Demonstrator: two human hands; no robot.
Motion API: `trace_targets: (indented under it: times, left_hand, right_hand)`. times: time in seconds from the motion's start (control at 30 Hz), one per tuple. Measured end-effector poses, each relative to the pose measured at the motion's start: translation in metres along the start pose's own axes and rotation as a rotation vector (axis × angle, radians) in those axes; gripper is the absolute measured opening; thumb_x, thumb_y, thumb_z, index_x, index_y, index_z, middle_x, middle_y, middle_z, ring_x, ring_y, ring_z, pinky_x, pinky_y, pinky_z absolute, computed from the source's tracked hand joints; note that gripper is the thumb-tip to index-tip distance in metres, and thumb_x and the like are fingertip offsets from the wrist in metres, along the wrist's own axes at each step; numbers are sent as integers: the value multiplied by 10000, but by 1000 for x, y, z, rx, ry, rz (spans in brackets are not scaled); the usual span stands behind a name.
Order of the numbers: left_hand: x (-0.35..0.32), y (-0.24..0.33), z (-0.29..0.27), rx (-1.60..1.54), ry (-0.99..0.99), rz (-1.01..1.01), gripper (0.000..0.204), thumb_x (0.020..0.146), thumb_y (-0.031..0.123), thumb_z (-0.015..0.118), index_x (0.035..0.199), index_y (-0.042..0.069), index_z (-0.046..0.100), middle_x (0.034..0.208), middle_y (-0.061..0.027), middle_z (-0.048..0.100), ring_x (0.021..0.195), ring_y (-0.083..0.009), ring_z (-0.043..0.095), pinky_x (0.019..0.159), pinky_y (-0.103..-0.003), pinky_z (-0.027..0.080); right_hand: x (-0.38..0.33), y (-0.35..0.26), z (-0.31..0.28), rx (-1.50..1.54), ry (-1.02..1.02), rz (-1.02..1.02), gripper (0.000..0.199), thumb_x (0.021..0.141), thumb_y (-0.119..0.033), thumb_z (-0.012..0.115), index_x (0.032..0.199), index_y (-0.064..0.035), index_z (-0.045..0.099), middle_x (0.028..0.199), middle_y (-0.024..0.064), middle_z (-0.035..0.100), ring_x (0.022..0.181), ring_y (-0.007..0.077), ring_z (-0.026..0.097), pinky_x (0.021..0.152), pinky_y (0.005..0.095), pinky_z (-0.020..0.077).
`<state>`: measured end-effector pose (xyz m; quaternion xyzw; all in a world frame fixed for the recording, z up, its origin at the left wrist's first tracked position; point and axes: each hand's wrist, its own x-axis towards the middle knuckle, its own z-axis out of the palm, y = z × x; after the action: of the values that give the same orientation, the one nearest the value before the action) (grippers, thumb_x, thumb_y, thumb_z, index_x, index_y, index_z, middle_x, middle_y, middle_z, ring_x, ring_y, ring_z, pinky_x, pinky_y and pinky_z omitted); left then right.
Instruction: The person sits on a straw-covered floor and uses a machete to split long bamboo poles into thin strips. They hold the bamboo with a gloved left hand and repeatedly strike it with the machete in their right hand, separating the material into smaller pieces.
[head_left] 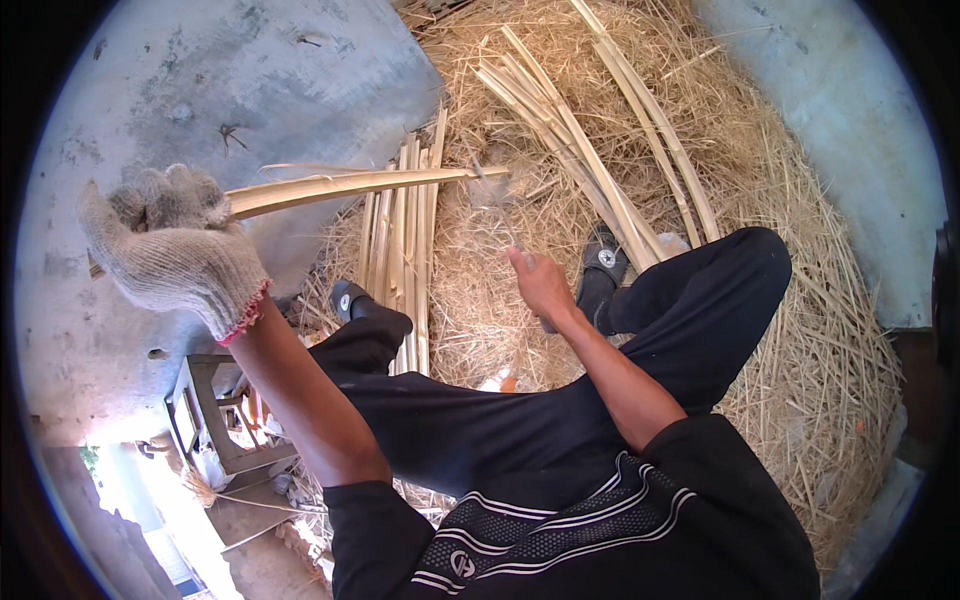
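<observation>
My left hand, in a knitted glove with a red cuff, is closed around a long split bamboo strip. The strip runs out to the right, and its far end is above the shavings between my feet. My right hand is bare and closed on a knife. Its thin grey blade is smeared by motion and reaches up to the strip's tip; whether they touch I cannot tell. Most of the knife's handle is hidden in my fist.
Bamboo strips lie in a bundle by my left foot. More strips lean beyond my right foot, with a longer pair farther right. Shavings cover the floor. Grey walls stand at both sides; a small wooden stool-like frame is lower left.
</observation>
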<state>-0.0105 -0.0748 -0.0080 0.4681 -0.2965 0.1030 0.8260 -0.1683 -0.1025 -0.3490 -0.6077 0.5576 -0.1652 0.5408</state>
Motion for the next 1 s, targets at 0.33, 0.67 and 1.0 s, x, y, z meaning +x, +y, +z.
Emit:
trace_targets:
  times: [0.33,0.67,1.0]
  left_hand:
    - [-19,-17,1,-57,-263,-80,480,957,397,526,610,173,284,508,36,264,398,-92,257,361,-247,204]
    - [-5,-23,16,115,41,-60,354,935,237,527,670,144,310,581,-4,299,444,-118,260,417,-288,193]
    - [52,-75,-35,412,-124,112,303,955,203,400,1002,-61,541,883,-111,588,760,-219,611,621,-323,535]
  right_hand:
    - [-20,8,-8,63,54,-269,473,910,-445,597,853,25,600,764,218,625,717,360,621,685,458,461]
    - [-21,-16,-12,-79,-42,-148,500,967,-439,527,820,30,620,762,249,625,690,403,627,684,493,482]
    - [-22,-31,-1,36,-28,-237,650,958,-562,477,713,37,542,594,196,555,526,309,543,556,456,424]
